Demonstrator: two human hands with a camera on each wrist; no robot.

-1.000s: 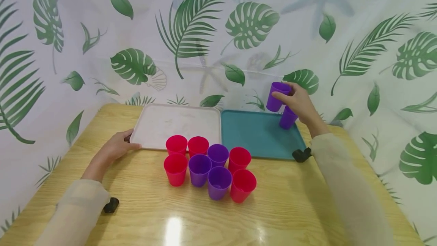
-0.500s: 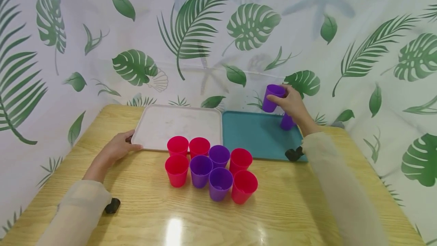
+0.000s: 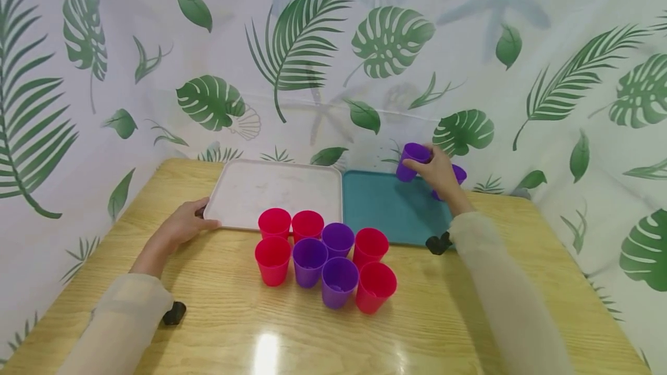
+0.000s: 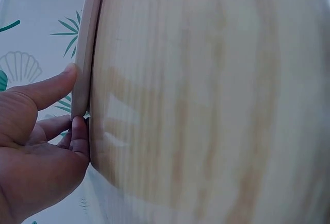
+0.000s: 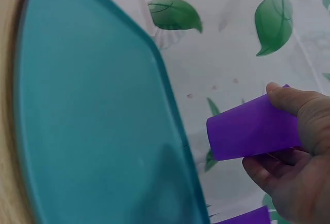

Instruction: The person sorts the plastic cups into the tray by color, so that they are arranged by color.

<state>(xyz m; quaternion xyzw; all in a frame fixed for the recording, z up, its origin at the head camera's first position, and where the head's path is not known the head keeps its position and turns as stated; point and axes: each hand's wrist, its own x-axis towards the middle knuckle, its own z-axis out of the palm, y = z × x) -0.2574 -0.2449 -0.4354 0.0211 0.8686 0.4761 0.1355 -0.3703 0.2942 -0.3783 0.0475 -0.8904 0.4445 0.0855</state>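
In the head view my right hand [image 3: 440,175] grips a purple cup [image 3: 406,170] by its upper part, holding it above the back of the teal tray [image 3: 385,207]. The right wrist view shows the thumb on one side of this cup and the fingers on the other. Partly hidden behind that hand, a second purple cup [image 3: 460,173] stands at the tray's back right. At the front left corner of the white tray [image 3: 276,190], my left hand [image 3: 182,224] holds the edge, its thumb against the rim [image 4: 81,90] in the left wrist view.
Several red cups [image 3: 273,262] and purple cups [image 3: 340,285] stand upright, mouths up, in a close group on the wooden table [image 3: 219,305], in front of both trays. A leaf-patterned cloth [image 3: 312,45] hangs right behind the trays.
My right hand has carried the purple cup slightly left, then lower toward the teal tray. More of the second purple cup's rim shows behind the wrist. The left hand stays at the white tray.
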